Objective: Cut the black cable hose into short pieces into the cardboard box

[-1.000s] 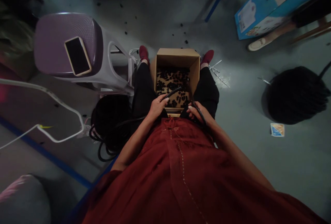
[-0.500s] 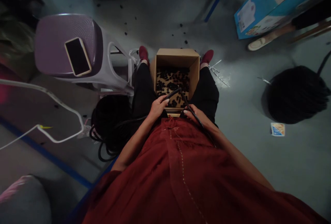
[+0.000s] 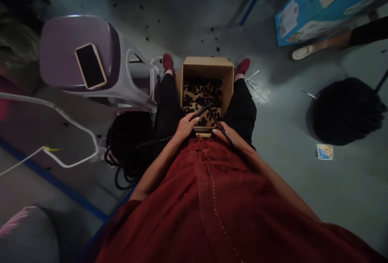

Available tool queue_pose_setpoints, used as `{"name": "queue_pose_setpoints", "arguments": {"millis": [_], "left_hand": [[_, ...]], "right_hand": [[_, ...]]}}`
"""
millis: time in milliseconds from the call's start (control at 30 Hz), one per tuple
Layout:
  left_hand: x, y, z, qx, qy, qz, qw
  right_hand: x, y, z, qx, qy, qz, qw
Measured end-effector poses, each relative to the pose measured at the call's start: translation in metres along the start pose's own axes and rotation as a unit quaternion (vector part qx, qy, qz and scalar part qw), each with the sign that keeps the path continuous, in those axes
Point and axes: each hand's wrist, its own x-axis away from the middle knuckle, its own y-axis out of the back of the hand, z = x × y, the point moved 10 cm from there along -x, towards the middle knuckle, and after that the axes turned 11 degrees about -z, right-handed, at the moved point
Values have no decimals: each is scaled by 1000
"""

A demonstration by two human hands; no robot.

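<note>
My left hand (image 3: 185, 126) is closed around a black hose (image 3: 203, 110), its thumb pressed on top. Behind that hand the hose runs back toward a black coil (image 3: 130, 141) beside my left leg. In my right hand (image 3: 223, 130) lies a long, thin, dark rod-like piece (image 3: 227, 136); its exact kind is unclear. Its front end meets or crosses the hose tip, and its rear end lies along my right forearm. Below both hands, an open cardboard box (image 3: 209, 61) between my legs holds many small black pieces (image 3: 200, 100).
A purple-topped stool (image 3: 60, 52) bearing a phone (image 3: 91, 66) stands at left. To the right are another black coil (image 3: 345, 111), a small packet (image 3: 325, 152), a blue carton (image 3: 303, 20) and another person's foot (image 3: 303, 51). Black bits dot the floor.
The dark piece in my right hand has slid forward, so its rear end now reaches less far along my forearm. My left hand has barely moved. The other person's leg has shifted slightly.
</note>
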Motion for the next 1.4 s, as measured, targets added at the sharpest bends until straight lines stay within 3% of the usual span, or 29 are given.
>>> {"name": "queue_pose_setpoints", "arguments": {"millis": [333,567,767,1000,1400], "left_hand": [[4,-6,2,-46,18,66,997],[7,-6,-1,-118,-21,99,988],[-1,1,-5,-118,-8,101,988],[7,-8,-12,-83,36,145,985],[16,-13,-14,-62,61,127,988]], "right_hand": [[-1,-1,1,62,2,-23,998],[-3,-8,-3,85,7,-18,996],[-5,-10,-1,94,19,-7,995],[1,-7,9,106,41,6,993],[9,1,12,97,46,1,994]]}}
